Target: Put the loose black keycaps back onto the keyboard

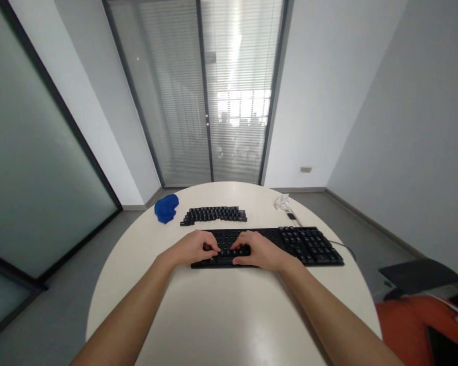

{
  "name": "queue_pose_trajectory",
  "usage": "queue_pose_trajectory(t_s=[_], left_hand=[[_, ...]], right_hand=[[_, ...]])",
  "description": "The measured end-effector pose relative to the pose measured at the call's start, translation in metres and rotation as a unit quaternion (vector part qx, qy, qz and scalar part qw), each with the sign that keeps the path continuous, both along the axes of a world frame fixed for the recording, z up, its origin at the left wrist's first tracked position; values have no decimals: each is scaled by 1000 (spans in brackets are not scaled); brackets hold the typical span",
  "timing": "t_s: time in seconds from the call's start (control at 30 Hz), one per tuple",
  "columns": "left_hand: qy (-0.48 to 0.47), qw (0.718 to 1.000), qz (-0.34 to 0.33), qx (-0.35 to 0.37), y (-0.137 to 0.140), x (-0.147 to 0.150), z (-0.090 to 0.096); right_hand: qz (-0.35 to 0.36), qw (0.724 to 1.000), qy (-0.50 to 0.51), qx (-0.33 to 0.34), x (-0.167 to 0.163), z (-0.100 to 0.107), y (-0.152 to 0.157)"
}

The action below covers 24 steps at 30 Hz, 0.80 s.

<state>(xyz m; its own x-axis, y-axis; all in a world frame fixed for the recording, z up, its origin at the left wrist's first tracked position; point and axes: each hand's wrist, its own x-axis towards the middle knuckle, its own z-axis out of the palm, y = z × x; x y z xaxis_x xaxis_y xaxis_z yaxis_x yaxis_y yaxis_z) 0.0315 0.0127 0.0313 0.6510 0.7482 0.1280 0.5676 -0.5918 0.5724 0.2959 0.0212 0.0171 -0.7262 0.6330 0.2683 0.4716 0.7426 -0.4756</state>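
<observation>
Bare forearms (pixel 132 311) come nearest the camera and reach across a round, cream-white, smooth-topped counter (pixel 213 320) to a long black plastic keyboard (pixel 305 247), which lies lengthwise in front of the person. Raised black keys fill the keyboard's right end, while much of its left and middle stretch shows low, capless key positions.

The left hand (pixel 195 247) is over the keyboard's left part, fingers curled and thumb and forefinger brought almost together above the key bed; whether that grip has hold of something small cannot be told. The right hand (pixel 261 250) is over the keyboard's middle, its grip partly open, with a gap between thumb and bent forefinger and nothing visible in it; the fingertips are at the key bed.

Just beyond the keyboard's left half, apart from it, loose black plastic keycaps (pixel 216 214) are set close together in staggered rows. Farther left beyond the keyboard is a crumpled bright-blue soft piece (pixel 166 208), its material unclear. Beyond the keyboard's right half lie a crumpled white wad (pixel 281 202) and a small black block (pixel 291 216) beside a thin pale strip. A thin dark cable (pixel 345 245) curves out by the keyboard's right end.
</observation>
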Motion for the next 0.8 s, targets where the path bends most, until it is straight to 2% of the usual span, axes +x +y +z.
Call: queue_pose_trajectory(t_s=[0.33,0.67,0.8], left_hand=[[45,999,1,26,-2,2,0],[43,996,75,-33,0,1,-2],[16,997,59,-47,3,2,-5]], right_hand=[[3,1000,9,-3,0,1,-1],[-1,1000,8,-2,0,3,-3],[-3,1000,9,-4,-1,2,-3]])
